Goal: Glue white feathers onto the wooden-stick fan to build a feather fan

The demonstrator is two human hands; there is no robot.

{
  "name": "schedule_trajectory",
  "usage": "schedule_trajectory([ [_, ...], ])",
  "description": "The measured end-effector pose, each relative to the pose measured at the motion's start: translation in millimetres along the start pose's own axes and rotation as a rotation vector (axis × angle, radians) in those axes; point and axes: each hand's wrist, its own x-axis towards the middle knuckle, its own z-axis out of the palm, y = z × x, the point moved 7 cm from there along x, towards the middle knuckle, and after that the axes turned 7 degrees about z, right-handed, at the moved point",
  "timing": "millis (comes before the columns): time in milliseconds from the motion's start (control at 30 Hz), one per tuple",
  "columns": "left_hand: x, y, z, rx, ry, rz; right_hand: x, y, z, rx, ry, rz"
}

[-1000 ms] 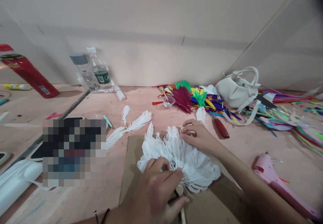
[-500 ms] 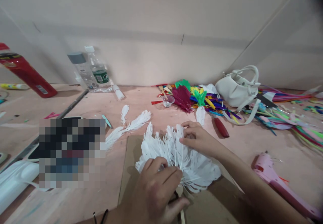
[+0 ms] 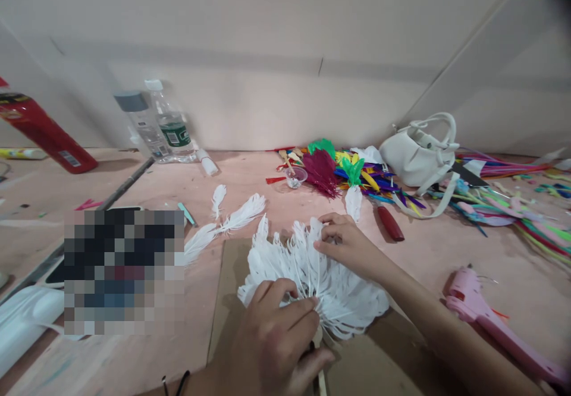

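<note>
A fan of overlapping white feathers (image 3: 343,301) lies over a sheet of brown cardboard (image 3: 225,283). My left hand (image 3: 279,336) bends over the base of the fan, its fingertips pressed on the gathered quills. Below those fingers, near the thumb, a pale wooden stick (image 3: 322,381) shows in part. My right hand (image 3: 343,238) pinches a white feather at the fan's upper edge between thumb and fingers. My palms hide some of the quills.
Loose white feathers (image 3: 243,213) lie left of the cardboard beside a blurred-out patch (image 3: 125,271). At right are a pink glue gun (image 3: 468,295) and a red-handled tool (image 3: 389,223). Behind stand coloured feathers (image 3: 319,173), a white handbag (image 3: 410,152) and bottles (image 3: 172,128).
The view has shifted slightly, so the things appear a little further left. Both hands keep almost the same hold on the feathers.
</note>
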Motion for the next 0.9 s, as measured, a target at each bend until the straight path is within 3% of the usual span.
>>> schedule_trajectory([
  [167, 0.7, 0.3, 1.8, 0.024, -0.014, -0.004, 0.4, 0.4, 0.9, -0.024, -0.002, -0.004],
  [433, 0.8, 4.7, 5.0, 0.082, -0.134, 0.027, -0.8, -1.0, 1.8, -0.029, 0.007, -0.028],
  [667, 3.0, 2.5, 13.8, 0.040, -0.236, 0.064, 0.4, -2.7, -4.7, -0.108, 0.190, -0.110],
  [900, -0.5, 5.1, 21.7, 0.039, -0.333, 0.160, -0.5, -3.8, -4.9, -0.185, 0.254, -0.138],
])
